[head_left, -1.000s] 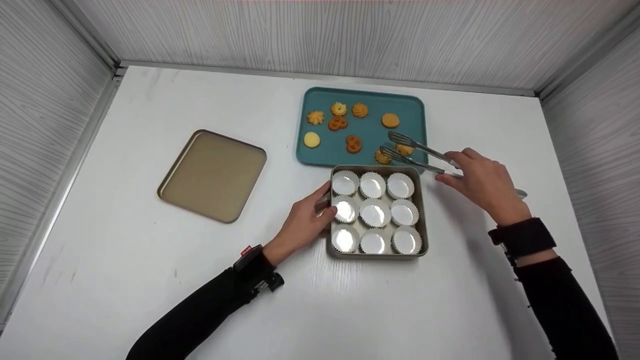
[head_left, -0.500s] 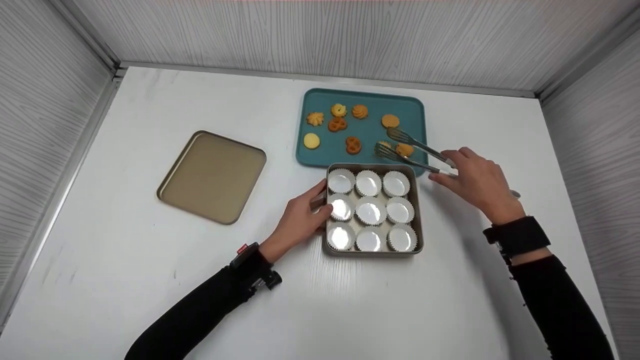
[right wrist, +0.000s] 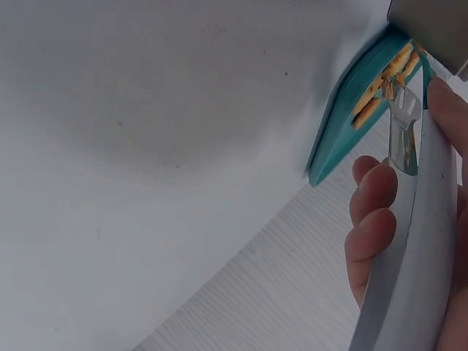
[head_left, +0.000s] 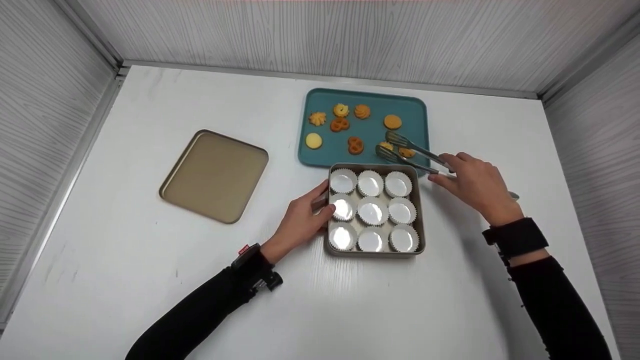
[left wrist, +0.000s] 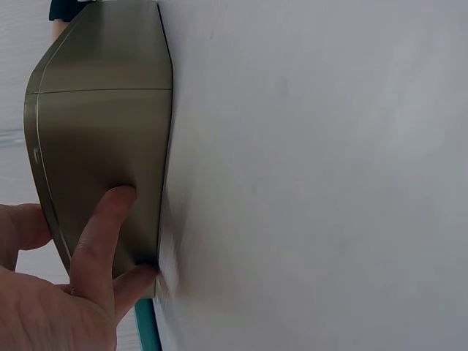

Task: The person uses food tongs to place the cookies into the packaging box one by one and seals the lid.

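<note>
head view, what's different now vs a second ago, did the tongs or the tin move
Both, slightly: the tin slid a little left with the left hand, and the tongs shifted left with the right hand. Nothing was picked up or released; the cookies, teal tray and flat gold square stayed put.

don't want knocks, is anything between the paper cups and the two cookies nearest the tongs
Yes: one arm of the tongs crosses in front of those cookies, then come the teal tray's rim and the tin's raised far wall before the paper cups.
</note>
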Demonstrator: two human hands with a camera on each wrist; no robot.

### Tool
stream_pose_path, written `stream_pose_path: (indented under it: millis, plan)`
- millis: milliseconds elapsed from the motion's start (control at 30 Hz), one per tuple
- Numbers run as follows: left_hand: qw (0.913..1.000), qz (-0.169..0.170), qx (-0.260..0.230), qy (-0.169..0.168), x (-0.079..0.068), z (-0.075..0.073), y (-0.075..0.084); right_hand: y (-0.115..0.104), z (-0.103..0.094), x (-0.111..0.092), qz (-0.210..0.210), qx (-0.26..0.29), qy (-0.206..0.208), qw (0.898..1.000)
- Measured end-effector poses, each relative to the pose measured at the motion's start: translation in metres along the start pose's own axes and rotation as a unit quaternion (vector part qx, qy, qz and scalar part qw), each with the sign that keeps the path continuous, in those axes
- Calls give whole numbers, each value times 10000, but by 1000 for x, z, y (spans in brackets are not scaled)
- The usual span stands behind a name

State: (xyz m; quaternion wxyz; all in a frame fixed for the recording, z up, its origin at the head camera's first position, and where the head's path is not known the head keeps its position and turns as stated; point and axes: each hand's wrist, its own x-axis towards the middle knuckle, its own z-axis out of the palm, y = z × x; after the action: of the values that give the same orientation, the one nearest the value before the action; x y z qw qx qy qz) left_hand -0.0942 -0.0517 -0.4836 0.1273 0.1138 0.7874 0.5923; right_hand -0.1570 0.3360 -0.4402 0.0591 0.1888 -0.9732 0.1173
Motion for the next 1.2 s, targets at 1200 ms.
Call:
stream_pose_path:
  millis: [1200]
  plan:
    - [9996, -164, -218, -114, -2, -1, 1, -55, -20, -26, -992, 673, 570, 9911]
